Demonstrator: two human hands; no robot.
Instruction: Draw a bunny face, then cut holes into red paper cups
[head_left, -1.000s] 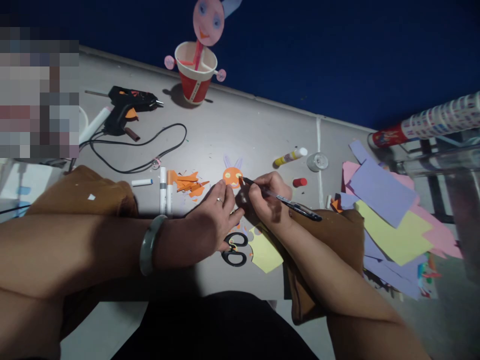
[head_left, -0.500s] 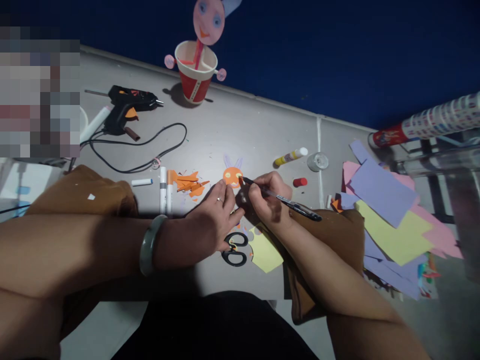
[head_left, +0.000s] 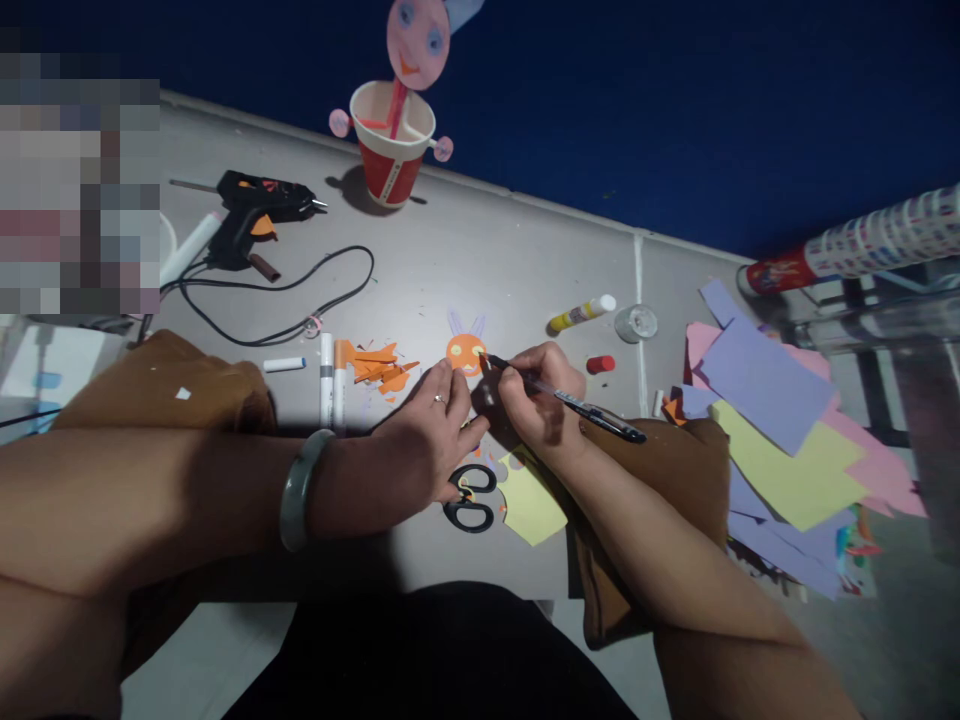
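Observation:
An orange paper face (head_left: 465, 347) with purple ears and yellow eyes lies on the table. My left hand (head_left: 431, 425) rests with fingers stretched out, its fingertips at the face's lower edge. In my right hand (head_left: 541, 395) is a black pen (head_left: 592, 410), its tip touching or just over the face's right eye. Black-handled scissors (head_left: 472, 498) lie under my left hand's thumb side, their blades hidden. Beside them is a cut piece of yellow paper (head_left: 532, 500).
Orange scraps (head_left: 379, 367) and white markers (head_left: 326, 380) lie to the left. Behind are a black glue gun (head_left: 262, 205) with its cord and a red paper cup (head_left: 390, 165) bearing a pink face. A glue stick (head_left: 581, 314), a red cap (head_left: 600, 365) and coloured paper (head_left: 772, 385) are on the right.
The pen has shifted very slightly in my right hand, still at the right eye. My left hand and the paper face have stayed in place.

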